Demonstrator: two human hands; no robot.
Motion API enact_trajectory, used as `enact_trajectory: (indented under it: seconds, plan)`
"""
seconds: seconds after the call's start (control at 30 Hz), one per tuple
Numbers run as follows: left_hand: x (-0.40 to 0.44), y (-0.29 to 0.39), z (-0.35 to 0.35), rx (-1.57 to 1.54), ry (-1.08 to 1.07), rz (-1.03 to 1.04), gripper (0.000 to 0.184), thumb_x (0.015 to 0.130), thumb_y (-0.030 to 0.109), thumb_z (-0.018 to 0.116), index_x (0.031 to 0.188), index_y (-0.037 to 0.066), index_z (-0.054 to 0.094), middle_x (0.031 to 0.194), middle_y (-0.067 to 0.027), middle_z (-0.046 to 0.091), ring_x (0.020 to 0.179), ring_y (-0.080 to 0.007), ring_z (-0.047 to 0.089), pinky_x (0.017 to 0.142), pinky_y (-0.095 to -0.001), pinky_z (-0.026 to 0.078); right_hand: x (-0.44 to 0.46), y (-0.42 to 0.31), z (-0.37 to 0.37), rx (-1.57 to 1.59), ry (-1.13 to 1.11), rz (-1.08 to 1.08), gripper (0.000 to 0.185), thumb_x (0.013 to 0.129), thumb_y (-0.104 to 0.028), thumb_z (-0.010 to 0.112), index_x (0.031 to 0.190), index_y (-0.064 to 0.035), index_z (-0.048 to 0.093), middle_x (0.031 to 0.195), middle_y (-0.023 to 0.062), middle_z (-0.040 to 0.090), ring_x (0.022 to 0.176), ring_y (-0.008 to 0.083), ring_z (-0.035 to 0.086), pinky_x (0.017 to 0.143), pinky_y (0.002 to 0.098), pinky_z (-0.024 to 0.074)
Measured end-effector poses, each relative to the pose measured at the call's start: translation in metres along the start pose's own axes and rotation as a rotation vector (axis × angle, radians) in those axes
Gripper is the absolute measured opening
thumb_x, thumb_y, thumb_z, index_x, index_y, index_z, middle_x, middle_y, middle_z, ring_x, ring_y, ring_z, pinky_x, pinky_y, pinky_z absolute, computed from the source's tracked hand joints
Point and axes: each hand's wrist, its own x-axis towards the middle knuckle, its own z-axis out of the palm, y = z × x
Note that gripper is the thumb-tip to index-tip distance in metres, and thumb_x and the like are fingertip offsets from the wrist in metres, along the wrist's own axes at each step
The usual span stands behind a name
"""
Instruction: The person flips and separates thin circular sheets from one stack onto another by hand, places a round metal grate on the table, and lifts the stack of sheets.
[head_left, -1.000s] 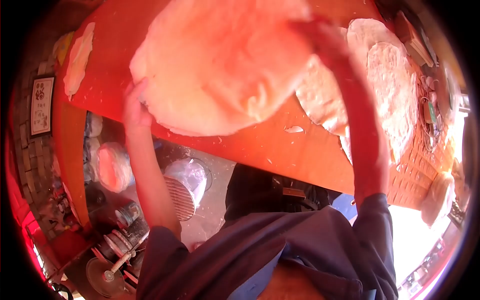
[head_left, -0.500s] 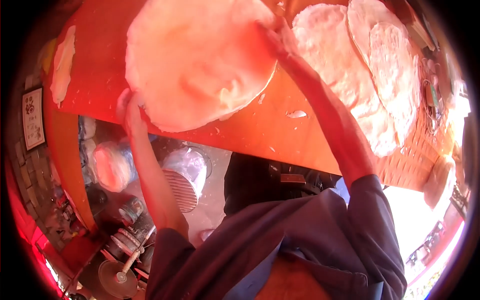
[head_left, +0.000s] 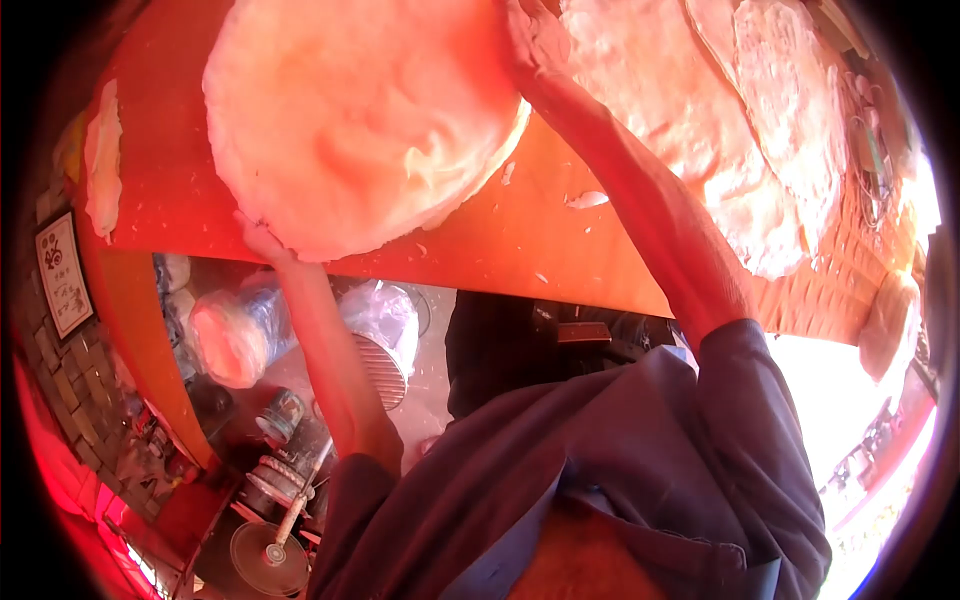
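A large round sheet of dough (head_left: 350,120) lies on the orange-red tabletop (head_left: 560,250), its surface wrinkled toward the lower right. My left hand (head_left: 265,240) is at the sheet's lower left edge, its fingers mostly hidden by the dough. At the upper right edge of the same sheet is my right hand (head_left: 530,45), partly at the top of the view, and its finger positions are unclear. To the right of that hand lie other flat dough sheets (head_left: 680,120) that overlap. A small dough scrap (head_left: 587,200) rests between them and the table's front edge.
A narrow dough strip (head_left: 103,160) is at the table's left. Below the table stand a plastic-wrapped bucket (head_left: 230,340), a ribbed bin with a plastic bag (head_left: 380,340) and a round metal disc (head_left: 268,555). Cables and small items (head_left: 870,150) lie at the right.
The round sheet has come down onto the table, with both hands still at its edges. The view has shifted, and the overlapping sheets at the right are less covered by my right arm.
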Motion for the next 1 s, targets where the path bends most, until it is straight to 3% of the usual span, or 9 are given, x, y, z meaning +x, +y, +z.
enact_trajectory:
  seconds: [0.3,0.4,0.47,0.53,0.63,0.73,0.83,0.9,1.0]
  plan:
    - [0.009,-0.028,-0.014,0.068,-0.169,0.203,0.072,0.098,0.056,0.021,0.146,0.003,0.03,0.15,-0.0166,0.032,0.135,-0.0353,0.035,0.113,-0.0492,0.031,0.001,0.011,-0.002,0.051,0.0,0.024,0.061,0.09,-0.054,0.048,0.111,0.0013,0.064,0.102,0.0258,0.066,0.103,0.0407,0.06,0.09,0.0446,0.0453]
    - [0.008,-0.027,-0.007,0.062,0.013,0.151,0.069,0.097,0.053,0.03,0.142,0.001,0.035,0.145,-0.0184,0.039,0.13,-0.0337,0.043,0.108,-0.0483,0.038,0.006,0.015,0.0,0.055,0.015,0.036,0.062,0.088,-0.054,0.051,0.11,0.0022,0.064,0.1,0.0266,0.066,0.102,0.0418,0.06,0.09,0.0454,0.0458]
    - [0.037,-0.045,-0.064,0.448,-0.217,0.565,0.061,0.097,0.046,0.04,0.135,-0.001,0.043,0.134,-0.0194,0.049,0.118,-0.0318,0.053,0.098,-0.0452,0.048,0.014,0.024,0.01,0.041,0.029,0.063,0.062,0.087,-0.055,0.053,0.109,0.0029,0.065,0.099,0.027,0.066,0.102,0.0425,0.06,0.09,0.046,0.0461]
    - [0.02,-0.036,-0.038,0.463,0.081,0.397,0.049,0.096,0.038,0.045,0.122,-0.002,0.055,0.118,-0.0184,0.06,0.105,-0.03,0.06,0.087,-0.0417,0.054,0.018,0.025,0.01,0.054,-0.001,0.09,0.063,0.086,-0.055,0.055,0.108,0.0035,0.065,0.098,0.0275,0.066,0.102,0.0432,0.061,0.09,0.0465,0.0464]
    - [0.008,-0.014,-0.031,0.082,0.141,0.154,0.061,0.101,0.045,0.026,0.134,-0.003,0.046,0.141,-0.0186,0.046,0.127,-0.0354,0.046,0.109,-0.0488,0.034,-0.029,-0.002,-0.066,0.196,-0.187,-0.076,0.059,0.088,-0.046,0.061,0.12,0.0032,0.059,0.106,0.0182,0.065,0.101,0.0276,0.061,0.086,0.0344,0.0465]
    - [-0.02,0.003,-0.029,-0.039,0.208,0.032,0.064,0.101,0.045,0.026,0.138,-0.006,0.04,0.146,-0.0181,0.04,0.134,-0.0339,0.038,0.114,-0.046,0.028,-0.053,0.03,-0.141,-0.11,0.008,-0.28,0.048,0.079,-0.038,0.074,0.109,-0.0018,0.066,0.101,0.0196,0.067,0.097,0.0327,0.064,0.083,0.0398,0.0507]
    - [-0.038,-0.013,-0.076,0.061,0.294,0.001,0.056,0.098,0.045,0.041,0.127,-0.003,0.052,0.127,-0.0156,0.058,0.117,-0.0291,0.055,0.101,-0.0424,0.043,-0.045,0.103,-0.243,-0.631,0.263,-0.415,0.047,0.07,-0.031,0.083,0.107,-0.0064,0.067,0.103,0.0142,0.068,0.096,0.0284,0.064,0.08,0.0389,0.0508]
    - [-0.074,-0.032,-0.081,0.125,0.289,-0.072,0.048,0.098,0.043,0.045,0.115,-0.001,0.056,0.107,-0.0124,0.064,0.095,-0.0228,0.061,0.085,-0.036,0.051,-0.037,0.124,-0.3,-0.957,0.344,-0.197,0.046,0.068,-0.035,0.083,0.102,-0.0072,0.068,0.095,0.0125,0.067,0.094,0.0271,0.062,0.078,0.0378,0.0499]
    - [-0.127,-0.06,-0.055,0.176,0.058,-0.28,0.041,0.099,0.041,0.044,0.107,0.003,0.058,0.086,-0.0083,0.063,0.074,-0.0177,0.059,0.067,-0.0304,0.049,-0.028,0.126,-0.323,-0.992,0.168,-0.125,0.052,0.067,-0.04,0.082,0.105,-0.0082,0.066,0.089,0.0119,0.065,0.094,0.0272,0.061,0.079,0.0364,0.0495]
